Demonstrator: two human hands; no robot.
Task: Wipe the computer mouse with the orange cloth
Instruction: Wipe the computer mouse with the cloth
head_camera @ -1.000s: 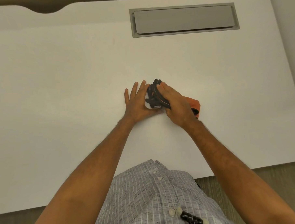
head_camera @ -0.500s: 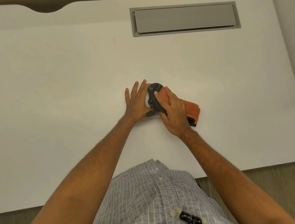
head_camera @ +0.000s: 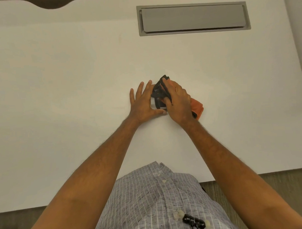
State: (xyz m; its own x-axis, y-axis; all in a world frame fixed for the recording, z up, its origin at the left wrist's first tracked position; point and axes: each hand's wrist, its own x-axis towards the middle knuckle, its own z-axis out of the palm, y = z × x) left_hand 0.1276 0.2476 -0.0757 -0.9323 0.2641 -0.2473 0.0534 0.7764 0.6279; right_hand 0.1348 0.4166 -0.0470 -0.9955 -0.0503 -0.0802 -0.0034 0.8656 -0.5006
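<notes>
A dark computer mouse [head_camera: 157, 96] rests on the white desk [head_camera: 76, 83] near its middle, with a small white label at its near end. My left hand [head_camera: 142, 102] lies flat against the mouse's left side, fingers spread, thumb at its near end. My right hand [head_camera: 178, 102] presses the orange cloth [head_camera: 196, 107] with a dark edge over the top and right side of the mouse. Most of the cloth is hidden under that hand; a folded part sticks out to the right.
A grey cable hatch [head_camera: 193, 18] is set into the desk at the back right. The desk's near edge [head_camera: 253, 174] runs by my striped shirt. A curved cut-out [head_camera: 52, 4] marks the back left edge.
My right hand has slid the cloth forward and then back along the mouse. The left hand has stayed against the mouse's left side.
</notes>
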